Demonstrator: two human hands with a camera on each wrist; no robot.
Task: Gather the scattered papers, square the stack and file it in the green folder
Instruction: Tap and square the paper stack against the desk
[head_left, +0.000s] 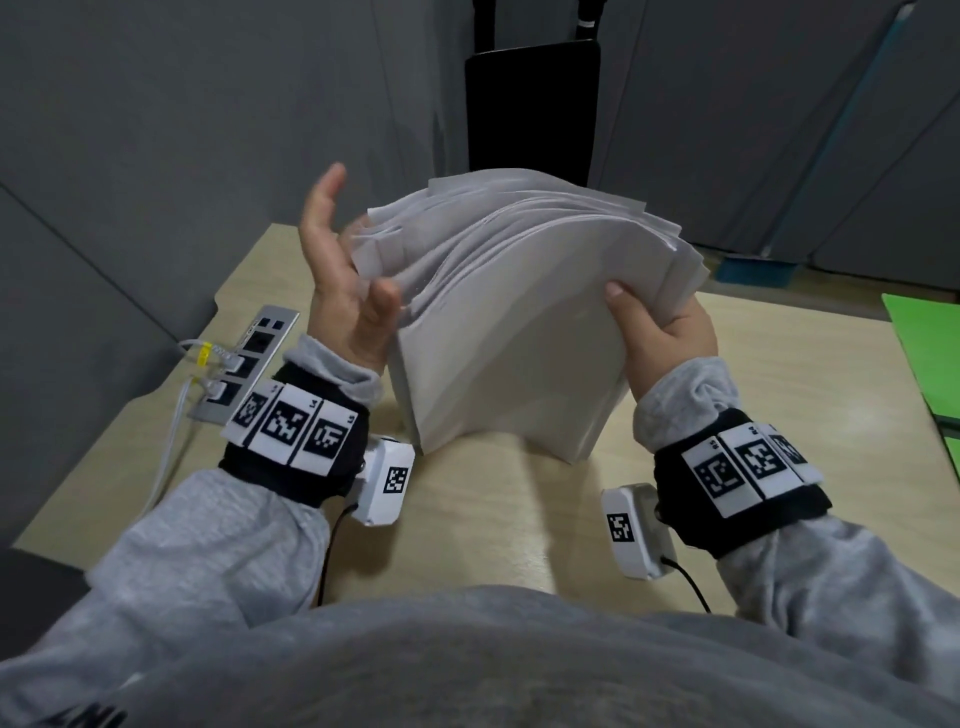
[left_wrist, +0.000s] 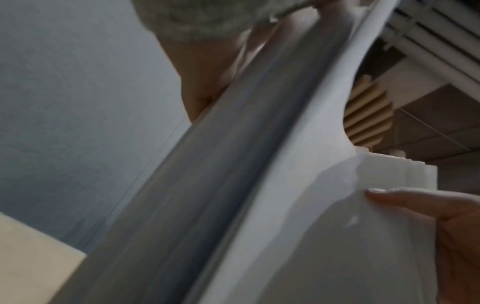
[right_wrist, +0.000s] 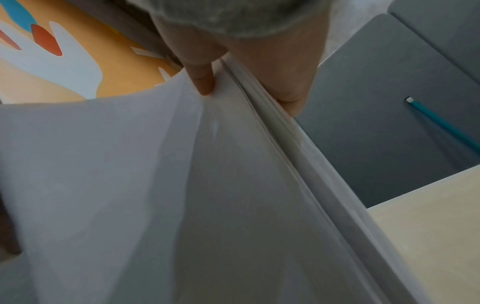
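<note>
A thick stack of white papers (head_left: 509, 332) stands on its lower edge on the pale wooden table (head_left: 493, 525), bowed and fanned unevenly at the top. My right hand (head_left: 670, 322) grips its right edge, thumb on the front sheet and fingers behind; the right wrist view shows that thumb (right_wrist: 202, 82) pressed on the paper (right_wrist: 130, 164). My left hand (head_left: 332, 270) is at the stack's left edge with fingers straight and raised, palm toward the sheets. The left wrist view shows the blurred stack edge (left_wrist: 233, 185). The green folder (head_left: 924, 353) lies flat at the table's right edge.
A metal socket panel (head_left: 244, 358) with white cables (head_left: 176, 415) plugged in is set into the table's left side. A black chair back (head_left: 530, 109) stands behind the table. Grey partition walls surround the desk.
</note>
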